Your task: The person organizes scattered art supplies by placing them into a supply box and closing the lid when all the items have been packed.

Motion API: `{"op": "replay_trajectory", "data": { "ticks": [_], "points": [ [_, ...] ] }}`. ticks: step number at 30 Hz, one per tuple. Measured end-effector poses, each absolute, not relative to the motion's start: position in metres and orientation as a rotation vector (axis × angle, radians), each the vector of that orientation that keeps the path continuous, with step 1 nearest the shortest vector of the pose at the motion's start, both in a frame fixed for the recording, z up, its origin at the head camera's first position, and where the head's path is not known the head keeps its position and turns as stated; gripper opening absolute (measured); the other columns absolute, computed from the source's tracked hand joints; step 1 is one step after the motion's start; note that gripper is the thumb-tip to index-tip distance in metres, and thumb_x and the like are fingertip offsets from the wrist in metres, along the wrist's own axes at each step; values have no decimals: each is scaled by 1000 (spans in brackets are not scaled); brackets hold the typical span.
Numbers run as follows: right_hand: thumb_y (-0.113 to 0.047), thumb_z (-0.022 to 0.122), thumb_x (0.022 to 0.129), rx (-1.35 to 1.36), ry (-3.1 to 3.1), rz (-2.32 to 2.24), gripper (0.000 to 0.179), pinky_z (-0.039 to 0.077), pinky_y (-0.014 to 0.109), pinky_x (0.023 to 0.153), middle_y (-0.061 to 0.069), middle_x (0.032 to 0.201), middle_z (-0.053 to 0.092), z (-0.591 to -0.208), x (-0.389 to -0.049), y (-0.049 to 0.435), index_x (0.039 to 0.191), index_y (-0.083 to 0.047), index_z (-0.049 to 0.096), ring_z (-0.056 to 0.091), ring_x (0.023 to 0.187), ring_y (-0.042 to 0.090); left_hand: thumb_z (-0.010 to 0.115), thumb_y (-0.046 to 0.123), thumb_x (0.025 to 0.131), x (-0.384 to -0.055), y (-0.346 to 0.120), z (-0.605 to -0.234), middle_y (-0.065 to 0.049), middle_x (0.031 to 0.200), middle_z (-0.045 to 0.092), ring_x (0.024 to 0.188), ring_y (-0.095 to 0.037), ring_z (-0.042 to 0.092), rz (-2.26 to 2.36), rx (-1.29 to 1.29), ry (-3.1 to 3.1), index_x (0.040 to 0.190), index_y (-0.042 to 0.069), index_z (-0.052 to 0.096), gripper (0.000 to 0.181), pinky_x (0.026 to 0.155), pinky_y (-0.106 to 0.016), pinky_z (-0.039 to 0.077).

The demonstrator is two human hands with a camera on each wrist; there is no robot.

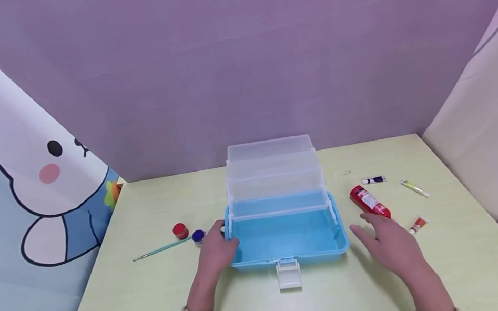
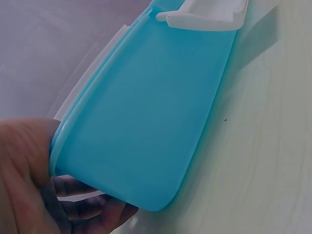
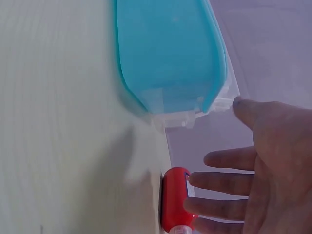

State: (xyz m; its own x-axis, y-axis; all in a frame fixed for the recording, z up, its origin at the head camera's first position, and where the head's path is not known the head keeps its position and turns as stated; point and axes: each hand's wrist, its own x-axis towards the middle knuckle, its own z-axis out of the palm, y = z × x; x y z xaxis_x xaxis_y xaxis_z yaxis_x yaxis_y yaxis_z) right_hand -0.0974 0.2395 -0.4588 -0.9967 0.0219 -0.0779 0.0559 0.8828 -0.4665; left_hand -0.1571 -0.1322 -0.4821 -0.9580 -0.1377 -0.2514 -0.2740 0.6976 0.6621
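A light-blue plastic box [image 1: 289, 237] stands on the table, its clear lid [image 1: 274, 173] swung up at the back and its white latch [image 1: 289, 276] hanging at the front. My left hand [image 1: 216, 251] grips the box's left end; the thumb hooks over the rim, and the fingers lie against the outside wall in the left wrist view. To the right of the box, my right hand [image 1: 395, 247] hovers with fingers spread and nothing held. Just beyond its fingertips lies a red bottle [image 1: 370, 202], also seen low in the right wrist view.
Left of the box lie a red paint pot [image 1: 180, 231], a blue paint pot [image 1: 198, 236] and a teal paintbrush [image 1: 166, 248]. At right are a dark-labelled tube [image 1: 374, 180], a yellow tube [image 1: 415, 189] and an orange tube [image 1: 418, 225]. A purple backdrop [image 1: 254, 59] rises behind the table.
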Motion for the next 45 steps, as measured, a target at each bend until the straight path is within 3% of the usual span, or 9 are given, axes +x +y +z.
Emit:
{"op": "replay_trajectory", "data": {
  "ticks": [6, 12, 18, 24, 34, 45],
  "points": [
    [-54, 54, 94, 150, 3054, -738, 64, 52, 49, 63, 22, 122, 62, -459, -100, 252, 131, -2, 57, 62, 98, 41, 60, 14, 87, -155, -131, -479, -17, 119, 61, 99, -31, 59, 1115, -335, 2744, 141, 6, 43, 57, 80, -49, 53],
    [-35, 66, 90, 249, 3122, -677, 52, 48, 41, 49, 26, 107, 65, -461, -106, 270, 123, 4, 59, 62, 83, 38, 57, 14, 91, -155, -129, -478, -17, 123, 60, 105, -33, 59, 1086, -324, 2770, 140, 6, 43, 52, 84, -52, 51],
    [-34, 66, 88, 370, 3040, -641, 54, 45, 40, 46, 30, 111, 61, -460, -108, 284, 122, 7, 57, 61, 85, 43, 55, 14, 91, -154, -128, -478, -17, 125, 60, 107, -34, 60, 1052, -318, 2798, 138, 5, 44, 49, 85, -53, 50],
    [-30, 65, 87, 418, 3006, -639, 48, 42, 37, 43, 30, 108, 62, -462, -108, 289, 118, 7, 60, 61, 72, 34, 54, 13, 90, -154, -126, -479, -17, 123, 62, 108, -35, 60, 1055, -292, 2828, 136, 5, 46, 48, 85, -53, 49],
    [-27, 64, 88, 477, 2938, -618, 41, 42, 38, 44, 25, 93, 65, -469, -111, 290, 111, 6, 65, 56, 63, 28, 54, 14, 90, -155, -122, -478, -17, 121, 62, 94, -29, 61, 1036, -268, 2830, 135, 5, 44, 48, 79, -49, 51],
    [-25, 65, 87, 467, 2944, -609, 38, 42, 38, 44, 26, 91, 66, -473, -115, 292, 108, 6, 66, 56, 61, 27, 55, 15, 90, -154, -122, -480, -17, 120, 62, 101, -32, 60, 1091, -327, 2800, 136, 6, 46, 48, 83, -53, 50]
  ]
}}
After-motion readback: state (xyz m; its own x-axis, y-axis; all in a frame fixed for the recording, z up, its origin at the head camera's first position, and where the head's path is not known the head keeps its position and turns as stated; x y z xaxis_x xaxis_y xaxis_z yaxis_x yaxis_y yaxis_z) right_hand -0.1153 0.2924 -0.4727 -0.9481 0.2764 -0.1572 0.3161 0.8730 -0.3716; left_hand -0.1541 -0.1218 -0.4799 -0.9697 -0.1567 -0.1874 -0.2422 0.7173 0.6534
